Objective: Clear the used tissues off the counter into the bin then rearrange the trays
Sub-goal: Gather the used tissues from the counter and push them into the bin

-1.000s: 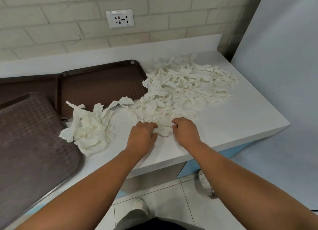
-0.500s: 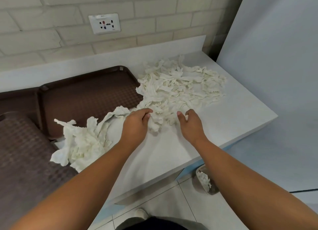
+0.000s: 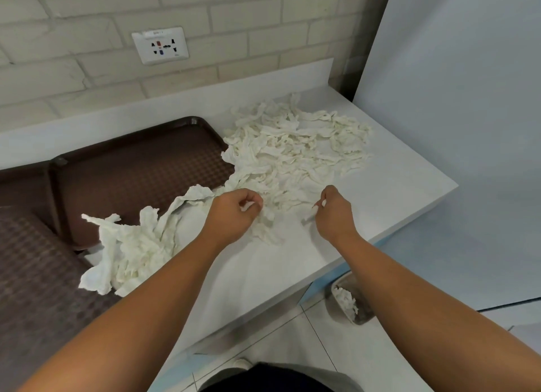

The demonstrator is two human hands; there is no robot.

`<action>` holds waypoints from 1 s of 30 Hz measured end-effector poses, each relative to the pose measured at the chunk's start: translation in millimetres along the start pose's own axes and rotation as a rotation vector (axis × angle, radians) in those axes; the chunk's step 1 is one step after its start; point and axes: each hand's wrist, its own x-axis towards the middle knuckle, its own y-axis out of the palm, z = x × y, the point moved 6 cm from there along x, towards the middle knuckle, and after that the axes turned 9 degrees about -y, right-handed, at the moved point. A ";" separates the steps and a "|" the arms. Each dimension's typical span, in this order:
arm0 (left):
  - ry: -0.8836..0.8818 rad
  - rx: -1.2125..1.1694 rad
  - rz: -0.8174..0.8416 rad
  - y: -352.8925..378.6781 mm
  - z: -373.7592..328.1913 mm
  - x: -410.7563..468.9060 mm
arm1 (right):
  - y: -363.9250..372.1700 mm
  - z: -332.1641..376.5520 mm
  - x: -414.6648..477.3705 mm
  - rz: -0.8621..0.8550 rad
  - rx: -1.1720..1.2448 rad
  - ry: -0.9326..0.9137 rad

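A wide pile of torn white tissues (image 3: 295, 148) is spread over the white counter (image 3: 395, 192). A second clump of tissues (image 3: 131, 245) lies to the left by the trays. My left hand (image 3: 234, 216) has its fingers curled around tissue at the pile's near edge. My right hand (image 3: 333, 213) pinches a small strip of tissue beside it. A brown tray (image 3: 137, 172) lies against the back wall, another brown tray (image 3: 32, 274) at the near left, and a third (image 3: 23, 186) peeks out behind it. The metal bin (image 3: 351, 300) stands on the floor below the counter, with tissue inside.
A wall socket (image 3: 160, 48) sits in the brick wall above the trays. A pale blue panel (image 3: 468, 98) rises at the counter's right end. White tiled floor (image 3: 278, 344) shows below the counter's front edge.
Both hands moved from the counter's near edge farther into the tissue pile and curled onto tissue. The view shifted right, bringing the bin more into sight.
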 end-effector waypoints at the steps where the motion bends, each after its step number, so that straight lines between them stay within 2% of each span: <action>1: -0.003 -0.045 -0.030 -2.9 -2.0 0.5 | -1.9 0.6 -1.3 -0.008 0.002 -0.015; 8: -0.116 -0.374 -0.109 -18.3 -16.3 5.8 | -9.4 11.3 -8.7 0.005 0.124 -0.066; 11: -0.220 -0.524 -0.119 -18.4 -22.9 8.5 | -18.7 13.1 -11.3 0.011 0.121 -0.070; 14: -0.284 -0.604 -0.074 -9.5 -38.4 7.6 | -32.3 9.5 -14.0 -0.015 0.308 -0.015; 17: -0.271 -0.714 0.005 14.9 -65.3 2.4 | -54.4 6.2 -19.8 -0.010 0.447 0.034; 20: -0.253 -0.740 0.041 45.6 -95.6 -6.4 | -86.2 0.8 -26.1 -0.005 0.497 0.031; 23: -0.304 -0.665 0.116 87.7 -114.4 -11.1 | -121.1 -20.7 -30.1 -0.040 0.515 0.042; 26: -0.329 -0.516 0.220 138.4 -133.8 -21.3 | -151.8 -50.5 -38.4 -0.021 0.532 0.105; 30: -0.307 -0.504 0.280 205.9 -170.4 -40.0 | -191.3 -98.4 -53.3 0.002 0.610 0.207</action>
